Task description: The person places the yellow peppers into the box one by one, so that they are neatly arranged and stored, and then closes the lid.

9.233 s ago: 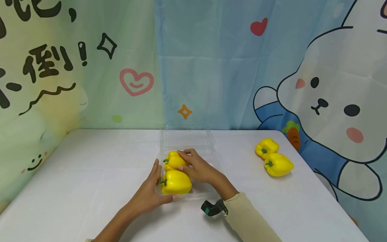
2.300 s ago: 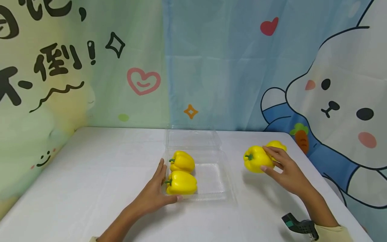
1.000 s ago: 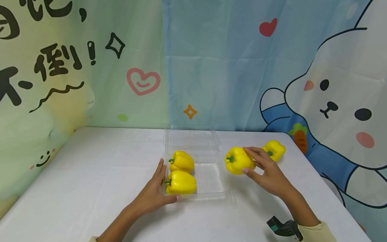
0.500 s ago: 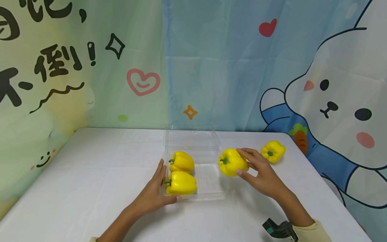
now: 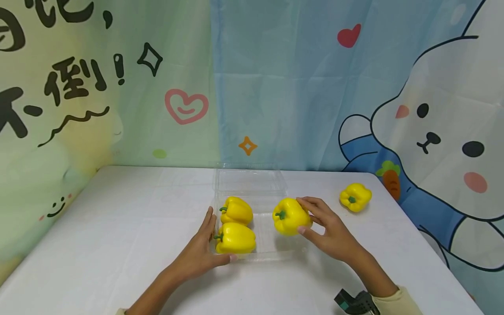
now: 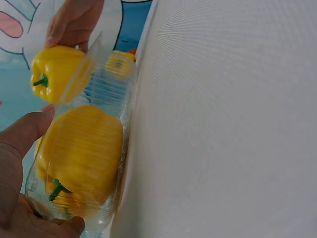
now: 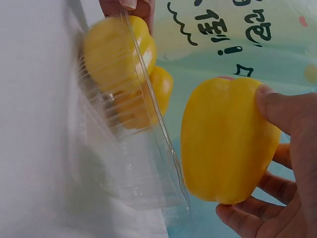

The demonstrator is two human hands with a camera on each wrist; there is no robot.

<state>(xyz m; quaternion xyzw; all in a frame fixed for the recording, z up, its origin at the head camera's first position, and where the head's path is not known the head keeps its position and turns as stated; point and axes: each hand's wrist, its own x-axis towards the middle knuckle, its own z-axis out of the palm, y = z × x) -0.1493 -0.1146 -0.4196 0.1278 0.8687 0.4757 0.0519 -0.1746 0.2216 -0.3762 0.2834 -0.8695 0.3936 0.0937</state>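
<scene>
My right hand (image 5: 328, 227) holds a yellow bell pepper (image 5: 289, 216) above the right half of a clear plastic clamshell container (image 5: 271, 254); the thumb is on one side, the fingers on the other. In the right wrist view this bell pepper (image 7: 228, 141) is beside the container's rim (image 7: 168, 141). Inside the container's left half lie two more yellow bell peppers, a rear one (image 5: 237, 210) and a front one (image 5: 236, 238), their green stems pointing left. My left hand (image 5: 201, 249) rests against the container's near left corner, fingers straight along the side, thumb at the front rim.
Another yellow bell pepper (image 5: 355, 197) lies on the white table (image 5: 130, 218), right of the container. The container's lid (image 5: 252, 180) is laid back toward the printed cloth backdrop (image 5: 275, 96). A black wrist device (image 5: 356, 302) is worn on the right wrist.
The right hand has carried its bell pepper leftward from the right of the table to over the container. Earlier it was on the container's rear bell pepper. The left hand stays at the corner.
</scene>
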